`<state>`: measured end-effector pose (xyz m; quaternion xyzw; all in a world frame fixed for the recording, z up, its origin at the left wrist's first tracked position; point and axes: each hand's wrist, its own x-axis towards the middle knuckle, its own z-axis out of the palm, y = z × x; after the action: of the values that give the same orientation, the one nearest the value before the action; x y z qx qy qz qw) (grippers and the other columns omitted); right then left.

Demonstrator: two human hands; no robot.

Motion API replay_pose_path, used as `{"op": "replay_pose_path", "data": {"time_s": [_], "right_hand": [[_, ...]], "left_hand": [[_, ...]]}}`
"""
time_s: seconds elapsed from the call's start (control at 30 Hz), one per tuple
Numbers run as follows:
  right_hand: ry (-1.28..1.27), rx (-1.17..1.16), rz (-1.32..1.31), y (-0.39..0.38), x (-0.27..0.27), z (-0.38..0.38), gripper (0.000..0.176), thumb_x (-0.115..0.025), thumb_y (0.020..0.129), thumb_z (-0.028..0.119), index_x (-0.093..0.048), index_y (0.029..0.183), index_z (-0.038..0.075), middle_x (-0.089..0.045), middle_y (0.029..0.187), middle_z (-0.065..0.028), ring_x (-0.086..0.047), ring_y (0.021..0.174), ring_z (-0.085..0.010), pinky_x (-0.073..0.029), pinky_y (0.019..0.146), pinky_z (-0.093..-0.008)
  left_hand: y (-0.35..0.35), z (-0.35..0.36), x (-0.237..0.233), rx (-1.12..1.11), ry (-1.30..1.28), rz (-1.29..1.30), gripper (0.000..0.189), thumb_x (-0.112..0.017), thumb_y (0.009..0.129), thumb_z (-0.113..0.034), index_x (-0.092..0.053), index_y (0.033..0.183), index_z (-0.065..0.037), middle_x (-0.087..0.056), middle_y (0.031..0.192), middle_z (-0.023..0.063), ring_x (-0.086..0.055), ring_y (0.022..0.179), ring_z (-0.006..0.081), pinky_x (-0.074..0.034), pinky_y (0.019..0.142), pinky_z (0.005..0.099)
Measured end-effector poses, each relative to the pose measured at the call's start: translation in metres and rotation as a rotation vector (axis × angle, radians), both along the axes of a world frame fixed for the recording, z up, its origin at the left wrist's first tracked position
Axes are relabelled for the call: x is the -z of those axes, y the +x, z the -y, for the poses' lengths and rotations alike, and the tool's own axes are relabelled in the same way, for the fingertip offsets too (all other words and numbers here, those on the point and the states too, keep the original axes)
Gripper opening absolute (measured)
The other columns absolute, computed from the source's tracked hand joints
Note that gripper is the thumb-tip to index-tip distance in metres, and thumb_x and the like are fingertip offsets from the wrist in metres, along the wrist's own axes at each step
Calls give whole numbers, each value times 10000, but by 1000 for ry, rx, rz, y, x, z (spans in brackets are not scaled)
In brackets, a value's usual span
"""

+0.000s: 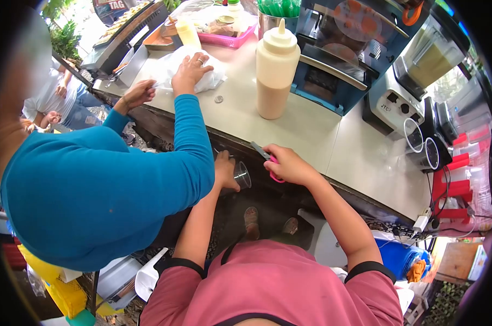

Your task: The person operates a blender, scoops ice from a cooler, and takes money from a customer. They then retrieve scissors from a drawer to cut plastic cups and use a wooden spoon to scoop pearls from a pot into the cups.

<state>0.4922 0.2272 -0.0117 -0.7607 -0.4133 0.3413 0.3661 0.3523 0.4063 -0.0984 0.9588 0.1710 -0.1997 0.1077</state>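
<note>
My right hand (292,165) is closed round the pink handles of a pair of scissors (273,167), just off the counter's front edge. The blades point up and left, toward the counter. Lower and to the left, my left hand (224,170) grips a clear plastic cup (242,175), which is tilted with its rim facing right. The cup is below the counter edge, and part of it is hidden by my fingers. A large squeeze bottle (277,70), partly full of a light brown sauce, stands upright on the counter beyond the scissors.
At my left a co-worker in a teal sleeve (193,136) leans across, both hands on a white plastic bag (208,76). A coin (218,99) lies on the counter (316,127). Behind are a blue toaster oven (333,70) and a blender (398,103). Several cups (429,155) stand right.
</note>
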Motion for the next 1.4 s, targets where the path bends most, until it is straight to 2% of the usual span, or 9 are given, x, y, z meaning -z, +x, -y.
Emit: {"op": "replay_pose_path", "data": {"time_s": [0.33,0.5,0.6,0.67,0.8,1.0,1.13,1.23,1.4], "right_hand": [[58,-216,409,-43,48,-136,173,-642,788,86,-556,914,2,-639,895,-219,-629,896,-399,-509,760,-472],[81,-321,346,-58,49,-175,475,-668,816,200,-546,1241,25,-610,1099,-214,-567,1080,-365,-468,918,-424],[273,-270,307,-42,39,-144,400,-668,833,195,-588,1176,7,-638,1066,-204,-620,998,-332,-503,857,-404],[220,-203,-150,-27,12,-103,318,-654,872,206,-621,1114,3,-673,970,-151,-658,845,-223,-532,749,-337],[84,128,-414,-6,-30,-10,216,-571,945,236,-633,989,34,-642,784,-33,-586,643,-72,-467,556,-204],[-205,360,-455,-5,-30,96,371,-459,984,337,-581,934,-10,-598,669,-56,-568,480,-114,-434,410,-238],[-367,341,-667,-32,5,138,597,-401,982,480,-498,1253,-43,-669,949,-208,-678,743,-231,-575,608,-334],[58,474,-1222,-74,29,149,827,-356,904,684,-201,1451,83,-455,1347,-266,-550,1125,-422,-515,864,-516],[881,718,-1237,-69,-5,187,592,-409,958,538,-344,1386,134,-506,1294,-237,-585,1093,-354,-512,870,-464]], "left_hand": [[-64,7,-23,-93,-218,-177,883,-867,451,-457,-573,1204,-100,-339,1382,210,-307,1330,364,-338,1015,563],[-103,28,-24,-185,-630,202,816,-871,538,-380,-537,1233,-110,-234,1493,258,-191,1424,353,-223,1125,502],[-104,58,3,-456,-1360,617,795,-869,621,-169,-464,1300,-93,-412,1371,142,-434,1260,230,-354,1051,380],[-90,73,-6,-541,-1517,698,781,-850,649,-109,-445,1316,-69,-449,1291,84,-466,1201,203,-381,1017,369],[-70,65,-1,-469,-1539,755,774,-842,650,-88,-444,1313,-44,-475,1269,84,-470,1199,204,-371,1026,362],[-16,46,-2,-324,-1489,763,778,-850,635,-122,-463,1306,-55,-484,1265,92,-468,1191,225,-362,1022,353],[-5,48,10,-280,-1478,770,879,-851,601,-267,-420,1344,-80,-425,1367,85,-384,1304,246,-327,1066,382],[-7,102,-29,-449,-1678,717,1270,-857,483,-615,-160,1439,-152,-225,1528,80,-216,1422,311,-283,1086,483],[39,179,-89,-1,-1853,741,1255,-904,579,-355,-55,1482,-154,-142,1560,157,-208,1419,359,-299,1079,519]]}}
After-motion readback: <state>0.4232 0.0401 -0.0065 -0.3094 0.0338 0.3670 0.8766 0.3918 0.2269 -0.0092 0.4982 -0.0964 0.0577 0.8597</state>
